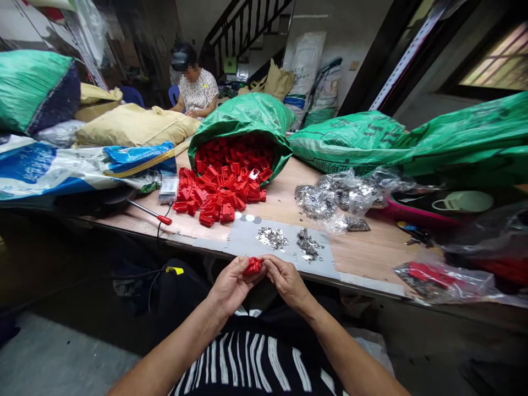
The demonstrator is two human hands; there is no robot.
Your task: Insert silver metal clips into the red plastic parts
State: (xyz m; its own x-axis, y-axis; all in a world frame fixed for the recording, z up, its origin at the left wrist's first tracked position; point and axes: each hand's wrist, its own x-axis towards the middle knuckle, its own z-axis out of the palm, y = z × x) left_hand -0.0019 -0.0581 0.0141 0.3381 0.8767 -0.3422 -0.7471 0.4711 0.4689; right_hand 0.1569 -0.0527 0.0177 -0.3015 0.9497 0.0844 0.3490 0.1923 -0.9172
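Observation:
Just off the table's front edge, my left hand [232, 283] is closed around a red plastic part [253, 266]. My right hand [286, 280] meets it from the right, thumb and forefinger pinched at the part's side; whatever is between those fingertips is too small to make out. Beyond my hands, a grey mat [243, 242] carries a pile of shiny metal pieces [272, 238] and a darker pile of small metal pieces [308, 245]. More red plastic parts [223, 192] spill onto the table from a green sack [251, 110].
Bags of metal pieces [346, 192] lie right of the sack, near a pink basket [416, 214]. A clear bag [445, 278] sits at the right edge. A red-tipped lever [150, 212] juts out at left. Across the table sits another person [196, 88]. Green sacks [350, 140] line the back.

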